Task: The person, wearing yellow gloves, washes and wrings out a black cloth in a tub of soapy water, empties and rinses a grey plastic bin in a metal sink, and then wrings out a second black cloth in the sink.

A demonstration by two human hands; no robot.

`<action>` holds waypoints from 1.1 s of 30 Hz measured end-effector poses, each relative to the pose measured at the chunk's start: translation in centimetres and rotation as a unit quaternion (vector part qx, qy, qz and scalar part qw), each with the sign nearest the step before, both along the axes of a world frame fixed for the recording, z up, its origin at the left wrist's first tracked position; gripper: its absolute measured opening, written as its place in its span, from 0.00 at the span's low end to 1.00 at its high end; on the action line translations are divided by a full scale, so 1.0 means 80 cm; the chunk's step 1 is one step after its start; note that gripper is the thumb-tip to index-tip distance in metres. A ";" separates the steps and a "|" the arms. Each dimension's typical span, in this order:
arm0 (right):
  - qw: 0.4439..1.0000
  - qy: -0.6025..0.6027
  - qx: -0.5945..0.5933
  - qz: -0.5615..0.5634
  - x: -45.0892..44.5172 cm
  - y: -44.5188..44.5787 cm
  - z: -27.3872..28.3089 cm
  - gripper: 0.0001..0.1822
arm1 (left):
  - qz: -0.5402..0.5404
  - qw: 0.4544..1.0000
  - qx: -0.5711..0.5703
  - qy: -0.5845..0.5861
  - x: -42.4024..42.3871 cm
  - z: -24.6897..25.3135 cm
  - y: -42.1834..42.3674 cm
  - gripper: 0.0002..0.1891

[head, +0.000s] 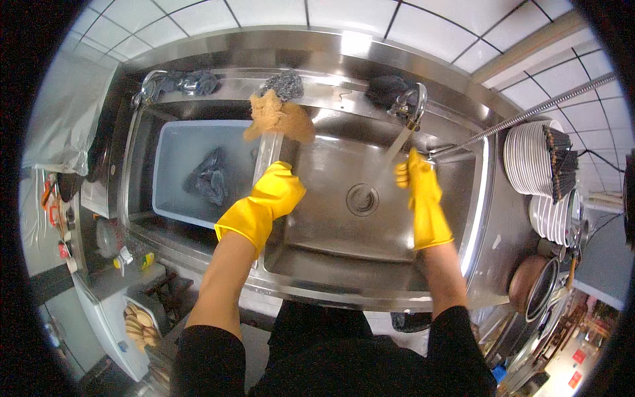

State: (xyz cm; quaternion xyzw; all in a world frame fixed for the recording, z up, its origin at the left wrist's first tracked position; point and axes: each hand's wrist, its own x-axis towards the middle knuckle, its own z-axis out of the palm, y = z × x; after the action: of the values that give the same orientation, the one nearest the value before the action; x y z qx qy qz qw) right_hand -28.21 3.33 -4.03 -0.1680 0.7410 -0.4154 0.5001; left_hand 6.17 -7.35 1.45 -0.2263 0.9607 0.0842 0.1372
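My left hand (282, 186), in a yellow rubber glove, is above the left side of the right basin with its fingers curled; whether it holds anything is hidden. My right hand (417, 173), gloved alike, is at the basin's right side, close to the stream from the faucet (419, 106). Water runs into the stainless steel sink basin (337, 233) near its drain (362, 199). A tan cloth (278, 116) lies over the divider, beside a steel wool scourer (285, 84). In the left basin, a pale plastic tub (163, 173) of cloudy water holds a dark cloth (211, 176).
Stacked white plates (526, 159) and white bowls (545, 218) stand on the right counter, with a pot (533, 288) nearer me. A flexible metal hose (536, 109) crosses the upper right. Dark cloths (389, 90) lie on the back ledge. Another faucet (149, 87) is at the back left.
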 end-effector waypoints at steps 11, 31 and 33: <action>0.944 -0.314 0.031 -0.097 0.128 0.013 -0.143 0.23 | -0.026 0.999 -0.025 0.014 0.002 -0.008 -0.002 0.08; 0.932 -0.191 -0.306 0.020 -0.014 -0.081 0.051 0.20 | -0.070 0.997 -0.030 0.013 0.008 -0.023 -0.001 0.08; 0.963 0.138 -0.118 0.198 0.014 -0.047 0.021 0.24 | -0.078 0.995 -0.059 0.027 0.013 -0.019 0.001 0.08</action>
State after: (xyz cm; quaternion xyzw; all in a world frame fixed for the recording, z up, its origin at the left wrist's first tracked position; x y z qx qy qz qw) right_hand -27.09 -0.40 -2.36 -0.4253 0.7007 -0.3648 0.4417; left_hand 7.23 -7.27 -0.05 -0.1556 0.9821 0.0226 0.1040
